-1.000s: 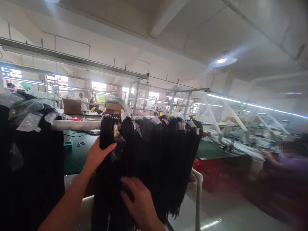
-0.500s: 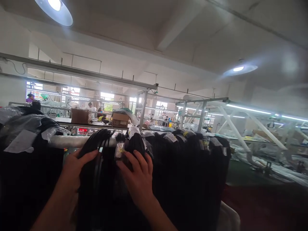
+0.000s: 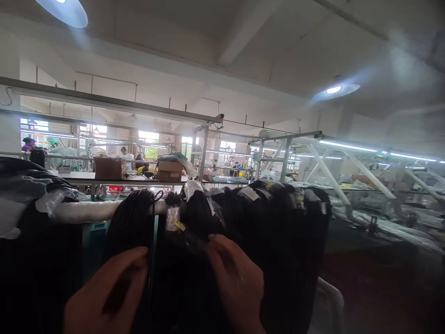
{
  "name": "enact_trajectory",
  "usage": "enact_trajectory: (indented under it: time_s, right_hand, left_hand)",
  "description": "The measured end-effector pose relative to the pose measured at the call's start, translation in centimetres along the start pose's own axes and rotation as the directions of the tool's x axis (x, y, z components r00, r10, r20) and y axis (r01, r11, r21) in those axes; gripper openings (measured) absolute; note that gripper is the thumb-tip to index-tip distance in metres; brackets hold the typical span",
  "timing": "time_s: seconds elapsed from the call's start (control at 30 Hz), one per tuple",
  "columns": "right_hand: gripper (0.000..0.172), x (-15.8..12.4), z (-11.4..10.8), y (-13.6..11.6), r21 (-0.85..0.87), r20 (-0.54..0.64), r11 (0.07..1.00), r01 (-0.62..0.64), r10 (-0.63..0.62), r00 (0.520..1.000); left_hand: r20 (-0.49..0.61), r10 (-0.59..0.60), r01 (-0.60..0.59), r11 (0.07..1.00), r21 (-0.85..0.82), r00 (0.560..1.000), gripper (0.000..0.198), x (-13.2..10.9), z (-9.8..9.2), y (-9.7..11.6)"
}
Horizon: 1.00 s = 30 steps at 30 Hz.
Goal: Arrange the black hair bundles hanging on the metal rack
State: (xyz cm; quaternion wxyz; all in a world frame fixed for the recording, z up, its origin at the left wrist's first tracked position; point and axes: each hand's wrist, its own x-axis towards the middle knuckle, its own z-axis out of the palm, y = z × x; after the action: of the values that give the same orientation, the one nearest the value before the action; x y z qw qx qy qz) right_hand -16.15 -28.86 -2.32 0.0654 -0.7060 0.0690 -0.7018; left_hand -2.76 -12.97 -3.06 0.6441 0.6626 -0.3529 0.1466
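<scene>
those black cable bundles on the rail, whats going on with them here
A person stands at a padded white rail hung with many black cable bundles, several with plastic-wrapped tags. The left hand rests against one looped bundle at the near end of the row. The right hand is on the next bundle, just below its taped label. Both hands are blurred, so their grip cannot be told. Behind are workbenches with cardboard boxes and other people at work.
</scene>
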Motion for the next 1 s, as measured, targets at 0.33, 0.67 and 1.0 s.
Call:
enact_trajectory:
  time_s: [0.33, 0.67, 1.0]
  right_hand:
    - [0.009, -0.2, -0.6, 1.3, -0.126, -0.018, 0.980, -0.153, 0.152, 0.988]
    - [0.032, -4.6, 3.2, -2.8, -0.096, -0.262, 0.977, 0.193, -0.211, 0.942]
    - [0.067, -5.5, 6.6, -1.3, 0.256, 0.520, 0.700, -0.667, 0.482, 0.705]
  left_hand:
    - [0.500, -0.046, 0.289, 0.860, -0.420, 0.865, 0.049, 3.1, 8.4, -1.6]
    - [0.481, -0.137, 0.349, 0.855, -0.385, 0.866, 0.047, 5.1, 8.7, -1.6]
    - [0.501, -0.248, 0.512, 0.697, -0.503, 0.829, 0.052, 4.8, 7.2, -2.4]
